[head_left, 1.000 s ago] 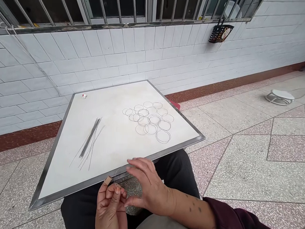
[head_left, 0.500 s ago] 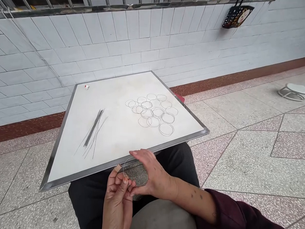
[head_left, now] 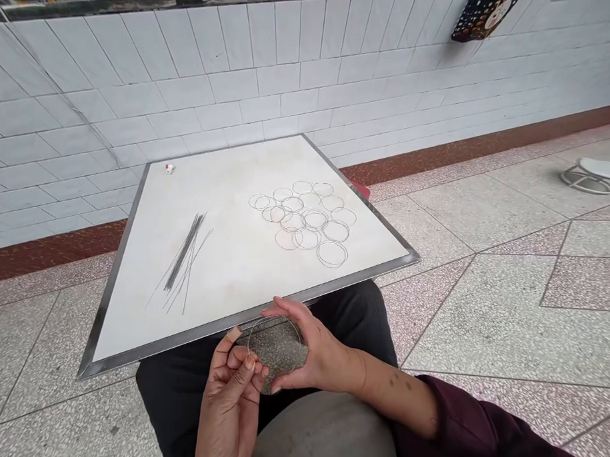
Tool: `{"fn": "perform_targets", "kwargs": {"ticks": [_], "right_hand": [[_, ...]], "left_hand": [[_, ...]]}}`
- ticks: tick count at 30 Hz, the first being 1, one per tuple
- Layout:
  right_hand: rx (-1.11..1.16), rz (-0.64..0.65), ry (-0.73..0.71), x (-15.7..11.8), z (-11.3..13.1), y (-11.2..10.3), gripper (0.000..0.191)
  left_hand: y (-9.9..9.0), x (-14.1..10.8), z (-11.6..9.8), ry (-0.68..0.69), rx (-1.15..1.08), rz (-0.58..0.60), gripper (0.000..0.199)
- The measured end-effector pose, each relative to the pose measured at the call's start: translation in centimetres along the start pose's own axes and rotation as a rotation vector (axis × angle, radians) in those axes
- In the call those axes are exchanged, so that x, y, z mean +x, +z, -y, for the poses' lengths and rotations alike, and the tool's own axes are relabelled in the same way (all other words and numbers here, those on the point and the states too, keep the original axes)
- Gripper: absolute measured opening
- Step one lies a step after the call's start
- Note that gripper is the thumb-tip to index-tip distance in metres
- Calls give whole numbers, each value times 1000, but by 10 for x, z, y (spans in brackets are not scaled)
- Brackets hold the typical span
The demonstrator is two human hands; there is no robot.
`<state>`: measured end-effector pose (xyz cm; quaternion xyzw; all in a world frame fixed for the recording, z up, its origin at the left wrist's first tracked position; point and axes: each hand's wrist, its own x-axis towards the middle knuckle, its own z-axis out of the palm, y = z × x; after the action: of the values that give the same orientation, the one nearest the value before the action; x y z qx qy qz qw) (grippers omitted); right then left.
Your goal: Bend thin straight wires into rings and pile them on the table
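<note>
Pinching ring [head_left: 300, 341], left hand [head_left: 234, 393]; join hidden behind fingers [head_left: 249, 362].

Single view, head-worn — I look forward and down from above the lap. Left hand [head_left: 232, 392] close below me at seven o'clock, right hand [head_left: 325, 362] toward half past five. White table [head_left: 224, 252] just beyond, mid-frame; tiled wall [head_left: 284, 88] farther off at twelve — stool [head_left: 594, 175] distant, near three.

The white table [head_left: 229, 252] has a grey metal edge. On it lie a bundle of thin wires [head_left: 184, 254], many wire rings [head_left: 315, 220] and one small figure [head_left: 170, 168] near a far corner.
</note>
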<state>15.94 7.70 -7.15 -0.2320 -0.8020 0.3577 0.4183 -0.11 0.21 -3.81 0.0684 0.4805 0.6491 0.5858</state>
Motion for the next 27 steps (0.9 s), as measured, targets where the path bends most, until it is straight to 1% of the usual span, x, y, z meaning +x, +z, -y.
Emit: {"fn": "perform_targets", "kwargs": {"ticks": [5, 9, 12, 14, 21, 24, 27], "right_hand": [[14, 37, -5, -2, -1, -7, 128], [54, 92, 16, -3, -1, -13, 123], [97, 134, 13, -4, -2, -16, 123], [132, 158, 11, -4, -2, -17, 123], [244, 188, 10, -4, -3, -17, 120], [282, 203, -6, -4, -4, -16, 122], [315, 209, -38, -4, -7, -14, 128]], "left_hand": [[-3, 0, -6, -13, 100, 24, 58], [-5, -1, -8, -16, 144, 94, 57], [-6, -1, -8, -54, 177, 170, 52], [-6, -1, -9, -87, 191, 192, 51], [-8, -4, -8, -136, 170, 216, 59], [-9, -5, -9, -177, 147, 224, 65], [-10, -5, -10, -236, 120, 265, 66]]}}
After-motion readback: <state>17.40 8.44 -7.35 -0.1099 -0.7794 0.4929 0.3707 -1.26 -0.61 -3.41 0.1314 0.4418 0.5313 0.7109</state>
